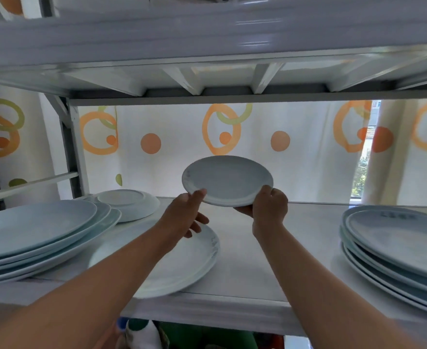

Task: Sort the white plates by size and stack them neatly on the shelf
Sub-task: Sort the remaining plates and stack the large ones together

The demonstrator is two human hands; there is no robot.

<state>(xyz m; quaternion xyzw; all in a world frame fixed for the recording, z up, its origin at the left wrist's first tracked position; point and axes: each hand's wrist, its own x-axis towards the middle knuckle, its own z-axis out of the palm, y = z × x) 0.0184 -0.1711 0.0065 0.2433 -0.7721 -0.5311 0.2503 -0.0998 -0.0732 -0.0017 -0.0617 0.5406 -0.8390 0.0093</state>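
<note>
A small white plate [227, 180] is held in the air above the middle of the white shelf [270, 260], tilted toward me. My left hand [187, 215] grips its near left rim and my right hand [270, 207] grips its near right rim from below. Under my left forearm a large white plate [194, 265] lies on the shelf. A stack of large plates [38, 230] sits at the left, with a small upturned plate [129, 204] behind it. Another stack of large plates [393, 250] stands at the right.
The shelf above [207, 54] hangs low over the working space. A grey upright post [71, 147] stands at the back left. A curtain with orange circles [232, 137] closes the back. Coloured items show below the shelf's front edge [207, 313].
</note>
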